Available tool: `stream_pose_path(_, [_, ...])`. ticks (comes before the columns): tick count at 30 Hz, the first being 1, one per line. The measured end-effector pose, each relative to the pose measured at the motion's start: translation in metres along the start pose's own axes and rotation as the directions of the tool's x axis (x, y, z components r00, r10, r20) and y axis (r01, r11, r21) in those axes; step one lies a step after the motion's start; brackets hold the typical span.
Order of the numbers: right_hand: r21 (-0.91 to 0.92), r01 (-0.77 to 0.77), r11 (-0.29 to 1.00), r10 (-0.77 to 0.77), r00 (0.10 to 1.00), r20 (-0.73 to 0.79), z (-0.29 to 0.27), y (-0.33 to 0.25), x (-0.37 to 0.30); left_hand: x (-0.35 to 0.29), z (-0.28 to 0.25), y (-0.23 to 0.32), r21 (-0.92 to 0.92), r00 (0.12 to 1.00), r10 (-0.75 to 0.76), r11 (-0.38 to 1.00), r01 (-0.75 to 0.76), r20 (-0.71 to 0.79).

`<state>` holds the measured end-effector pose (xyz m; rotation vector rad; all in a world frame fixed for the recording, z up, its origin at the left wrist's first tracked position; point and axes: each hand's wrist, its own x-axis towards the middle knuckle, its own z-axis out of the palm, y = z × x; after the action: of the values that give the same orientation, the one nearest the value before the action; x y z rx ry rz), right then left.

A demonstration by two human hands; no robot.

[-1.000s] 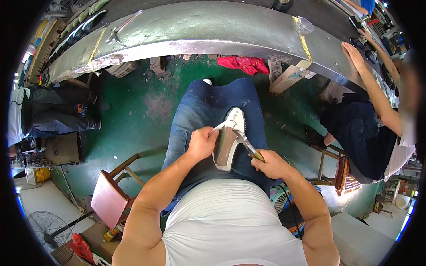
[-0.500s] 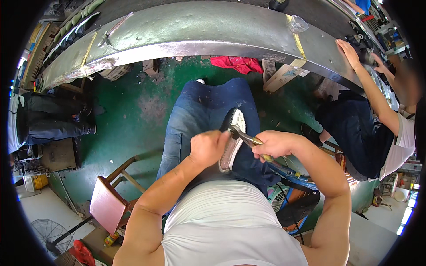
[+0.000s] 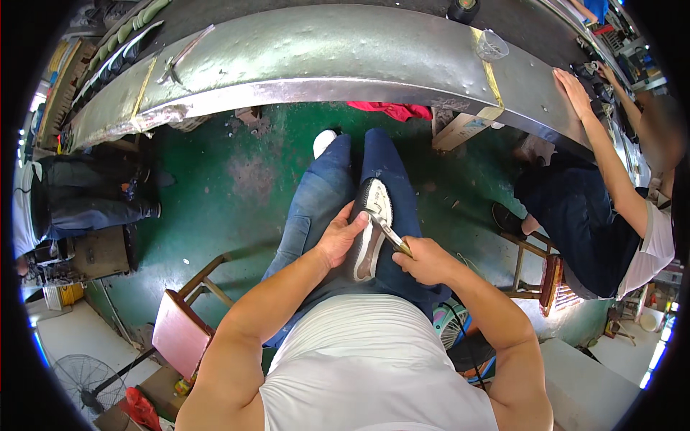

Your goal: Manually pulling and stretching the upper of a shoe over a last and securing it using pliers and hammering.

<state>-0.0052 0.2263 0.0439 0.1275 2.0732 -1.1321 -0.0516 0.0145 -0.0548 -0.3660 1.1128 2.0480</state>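
Black-and-white shoe (image 3: 379, 197) lay on the person's lap, mostly over the right thigh of the blue jeans (image 3: 320, 194), toe toward the worktop (image 3: 309, 57). Left hand (image 3: 338, 241) pinched the shoe's left side, thumb on top, fingers partly hidden. Right hand (image 3: 424, 260) was wrapped round the handles of metal pliers (image 3: 389, 233), whose head sat over the shoe, just beside the left thumb; whether the jaws bit anything, couldn't tell. On the worktop: a clear cup (image 3: 491, 45) at right, a slim metal tool (image 3: 181, 59) at left. Red cloth (image 3: 394, 110) showed beneath it. Pink-seated chair (image 3: 180, 334) stood to the left, near a fan (image 3: 85, 381). At right, a co-worker's hand (image 3: 573, 91) rested flat on the worktop.
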Motion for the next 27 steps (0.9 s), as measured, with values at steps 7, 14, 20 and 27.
stream_pose_path(7, [0.489, -0.097, 0.867, 0.079, 0.995, 0.057, 0.028, 0.034, 0.002, 0.003, 0.019, 0.004, 0.006, 0.998, -0.015, 1.0, 0.016, -0.061])
stream_pose_path(14, [0.8, -0.241, 0.549, 0.045, 0.965, 0.259, 0.01, 0.062, 0.002, 0.008, 0.034, 0.016, 0.336, 0.98, 0.017, 0.941, 0.052, -0.199])
stream_pose_path(20, [0.519, -0.254, 0.816, 0.088, 0.942, 0.324, -0.035, 0.055, 0.004, 0.005, 0.043, 0.018, 0.5, 0.961, 0.044, 0.86, 0.103, -0.274])
stream_pose_path(27, [0.43, -0.215, 0.877, 0.002, 0.896, 0.444, -0.05, 0.044, 0.001, -0.003, 0.028, 0.013, 0.232, 0.996, 0.014, 0.973, 0.006, -0.086])
